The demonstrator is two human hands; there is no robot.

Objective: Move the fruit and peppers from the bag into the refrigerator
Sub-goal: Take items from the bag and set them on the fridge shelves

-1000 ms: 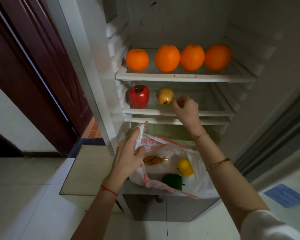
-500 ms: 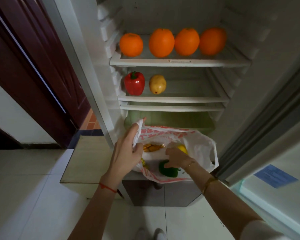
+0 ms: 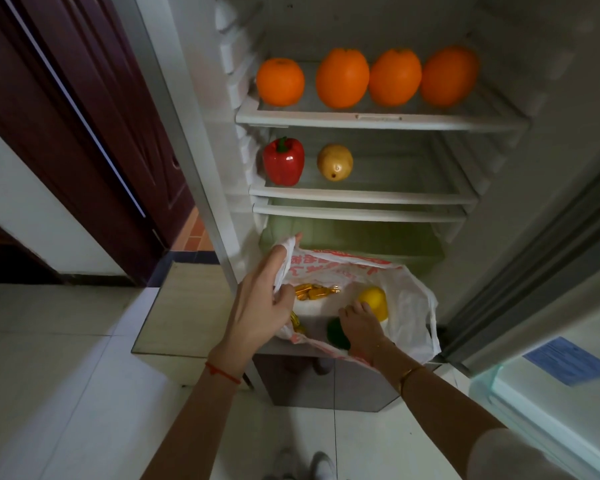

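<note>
Left hand point(image 3: 260, 306) pinches the bag point(image 3: 409, 306) rim; right hand point(image 3: 361, 323) closes on the green pepper point(image 3: 335, 332), whose smooth skin could slip.

We see four bright orange oranges point(image 3: 342, 77) on a white shelf point(image 3: 378, 121). Below sit a glossy red pepper point(image 3: 283, 162) with a green stem and a golden-brown pear point(image 3: 335, 162). The white bag point(image 3: 413, 306) carries red print and holds a yellow fruit point(image 3: 374, 301), a dark green pepper point(image 3: 336, 334) and gold-wrapped pieces point(image 3: 314, 292). A dark maroon door point(image 3: 84, 133) fills the upper left.
</note>
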